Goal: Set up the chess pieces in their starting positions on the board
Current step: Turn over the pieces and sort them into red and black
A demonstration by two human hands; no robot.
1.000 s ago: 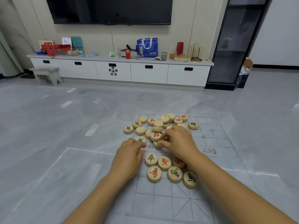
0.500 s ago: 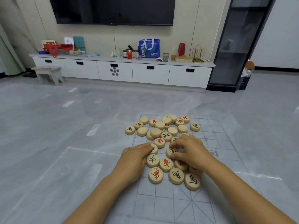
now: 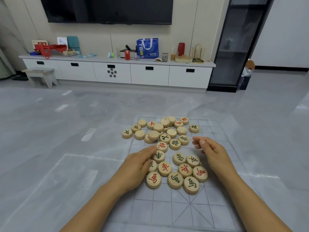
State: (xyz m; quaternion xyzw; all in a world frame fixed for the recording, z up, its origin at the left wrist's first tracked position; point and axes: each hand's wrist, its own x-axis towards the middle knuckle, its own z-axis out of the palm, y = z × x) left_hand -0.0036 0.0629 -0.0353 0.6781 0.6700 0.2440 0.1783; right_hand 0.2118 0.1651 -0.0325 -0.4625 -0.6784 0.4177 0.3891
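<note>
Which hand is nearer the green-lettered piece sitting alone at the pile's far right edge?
Right. The right hand hovers just nearer the camera than that green-lettered piece, not touching it. The left hand rests across the pile, at its near left side.

The grey floor (image 3: 50, 131) bears the clear board (image 3: 167, 211) and one stray piece (image 3: 127, 133).

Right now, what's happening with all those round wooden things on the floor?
A person is sorting round wooden chess pieces heaped on a see-through gridded board on the grey floor. The left hand rests on the near pieces; the right hand hovers beside them, apparently empty. None sits in its starting place yet.
</note>
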